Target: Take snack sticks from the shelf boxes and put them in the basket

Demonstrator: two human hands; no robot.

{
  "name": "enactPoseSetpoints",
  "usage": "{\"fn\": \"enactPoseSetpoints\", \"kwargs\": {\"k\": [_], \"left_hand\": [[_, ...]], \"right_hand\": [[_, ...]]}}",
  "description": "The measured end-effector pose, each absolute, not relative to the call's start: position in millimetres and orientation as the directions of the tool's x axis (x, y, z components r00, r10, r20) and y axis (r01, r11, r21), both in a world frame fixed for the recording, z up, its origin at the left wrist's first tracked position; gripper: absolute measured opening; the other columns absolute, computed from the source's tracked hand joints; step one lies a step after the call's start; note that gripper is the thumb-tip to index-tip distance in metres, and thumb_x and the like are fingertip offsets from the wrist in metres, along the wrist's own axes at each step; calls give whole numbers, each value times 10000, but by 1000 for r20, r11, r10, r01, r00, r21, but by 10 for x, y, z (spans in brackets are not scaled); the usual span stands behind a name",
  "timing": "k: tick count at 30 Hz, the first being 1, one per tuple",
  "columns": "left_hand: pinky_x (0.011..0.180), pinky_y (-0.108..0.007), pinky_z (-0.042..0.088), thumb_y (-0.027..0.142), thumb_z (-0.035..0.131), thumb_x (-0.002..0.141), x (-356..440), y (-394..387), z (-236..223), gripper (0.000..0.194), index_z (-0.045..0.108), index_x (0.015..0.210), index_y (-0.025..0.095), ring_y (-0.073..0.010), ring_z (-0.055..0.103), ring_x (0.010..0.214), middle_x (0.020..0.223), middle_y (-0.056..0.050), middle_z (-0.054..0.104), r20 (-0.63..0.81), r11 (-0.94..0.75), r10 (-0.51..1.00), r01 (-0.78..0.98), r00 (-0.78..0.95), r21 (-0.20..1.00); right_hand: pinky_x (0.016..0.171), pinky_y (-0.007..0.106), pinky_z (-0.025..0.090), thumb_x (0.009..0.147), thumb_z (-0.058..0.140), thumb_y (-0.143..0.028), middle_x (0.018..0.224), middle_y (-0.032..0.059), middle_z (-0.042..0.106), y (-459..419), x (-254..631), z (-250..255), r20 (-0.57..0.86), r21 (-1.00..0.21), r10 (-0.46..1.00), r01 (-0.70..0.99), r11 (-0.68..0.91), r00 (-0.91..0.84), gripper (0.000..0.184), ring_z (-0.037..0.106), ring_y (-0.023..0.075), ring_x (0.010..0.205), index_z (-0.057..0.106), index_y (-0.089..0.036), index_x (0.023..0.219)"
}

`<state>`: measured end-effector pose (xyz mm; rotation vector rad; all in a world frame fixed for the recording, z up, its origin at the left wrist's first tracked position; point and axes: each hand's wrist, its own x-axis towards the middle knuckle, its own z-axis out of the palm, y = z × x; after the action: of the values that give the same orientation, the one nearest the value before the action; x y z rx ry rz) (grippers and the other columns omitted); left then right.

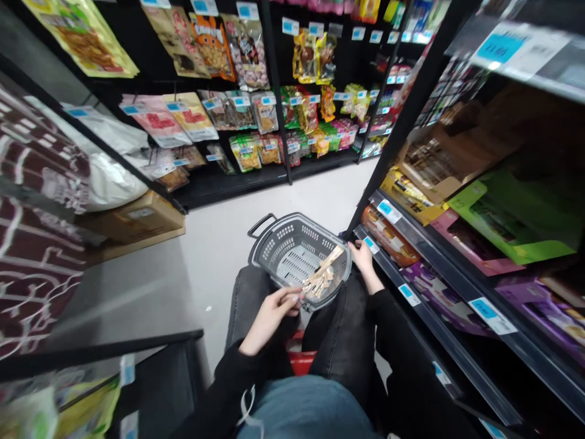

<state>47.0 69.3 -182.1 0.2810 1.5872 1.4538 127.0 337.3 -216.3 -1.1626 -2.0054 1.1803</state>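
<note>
We see the left hand (276,311) at the near rim with thumb and fingertips drawn together, though we cannot tell whether its grip pinches one of the thin, pale, flat strips (320,283). The right hand (364,259) is curled beside the right rim, perhaps to steady it; whether that grip is closed on it, we cannot tell. Between them, the grey, perforated plastic basket (295,216) appears to rest across the faded black jeans (336,335), probably so that the lap bears its weight. The strips lie heaped at its near right, handy to both hands. Beyond, we find black metal shelving (276,91) hung with colourful packets on the far side, and boxed goods stand close by at right.
</note>
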Motion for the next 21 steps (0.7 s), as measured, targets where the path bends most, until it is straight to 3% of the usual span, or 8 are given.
{"fn": "enactPoseSetpoints", "kwargs": {"k": [3, 5, 7, 9, 12, 14, 16, 21], "left_hand": [[642, -277, 530, 513, 746, 556, 448, 616, -1921, 544, 661, 920, 119, -175, 646, 714, 824, -85, 721, -516, 314, 671, -426, -533, 849], [630, -266, 521, 537, 750, 530, 420, 628, -1962, 545, 673, 882, 127, -166, 636, 686, 781, -71, 718, -526, 320, 662, -433, -534, 843], [623, -262, 514, 554, 752, 508, 401, 678, -1952, 546, 682, 850, 135, -161, 626, 667, 757, -61, 715, -528, 324, 667, -434, -526, 841], [621, -267, 510, 563, 756, 483, 398, 744, -1899, 548, 688, 829, 143, -164, 620, 661, 743, -55, 713, -523, 325, 676, -428, -518, 844], [621, -275, 502, 563, 759, 462, 408, 830, -1803, 538, 691, 807, 155, -176, 618, 669, 735, -50, 712, -501, 313, 690, -408, -522, 858], [617, -275, 496, 561, 758, 459, 414, 862, -1762, 531, 692, 801, 160, -178, 613, 669, 737, -49, 712, -490, 306, 699, -402, -520, 863], [612, -272, 489, 562, 755, 461, 416, 869, -1749, 534, 693, 808, 162, -176, 607, 667, 737, -48, 711, -486, 301, 702, -402, -520, 865], [609, -275, 482, 561, 748, 472, 414, 811, -1757, 523, 695, 804, 161, -182, 607, 665, 748, -54, 711, -472, 296, 701, -385, -535, 874]], "right_hand": [[704, 299, 482, 718, 550, -297, 773, 76, 683, 3520, 1326, -1749, 96, -850, 837, 393, 350, -538, 160, 623, 183, 706, 617, -155, 747], [751, 293, 472, 779, 507, -287, 814, 56, 692, 3684, 1389, -1242, 243, -772, 765, 358, 525, -596, 179, 628, 178, 755, 646, -177, 791], [813, 308, 456, 839, 458, -284, 902, 64, 687, 3919, 1459, -670, 447, -586, 685, 391, 710, -575, 222, 621, 189, 845, 653, -186, 876], [868, 338, 433, 852, 455, -250, 980, 101, 671, 4233, 1499, -174, 518, -364, 654, 550, 752, -552, 231, 605, 217, 929, 647, -167, 951], [845, 372, 442, 825, 505, -204, 1050, 208, 636, 4747, 1437, 226, 334, -57, 774, 808, 587, -538, 285, 598, 287, 986, 628, -78, 1050], [794, 363, 466, 793, 549, -168, 1044, 243, 636, 5009, 1324, 272, 155, 53, 832, 845, 532, -533, 298, 622, 308, 947, 639, -34, 1043], [781, 356, 477, 776, 568, -142, 1050, 254, 637, 5162, 1196, 227, 91, 78, 834, 839, 538, -544, 300, 633, 318, 939, 650, -14, 1035], [874, 397, 445, 827, 456, -58, 1094, 296, 611, 5202, 990, 111, 151, 74, 814, 827, 557, -561, 316, 589, 338, 1063, 634, 22, 1076]]}}
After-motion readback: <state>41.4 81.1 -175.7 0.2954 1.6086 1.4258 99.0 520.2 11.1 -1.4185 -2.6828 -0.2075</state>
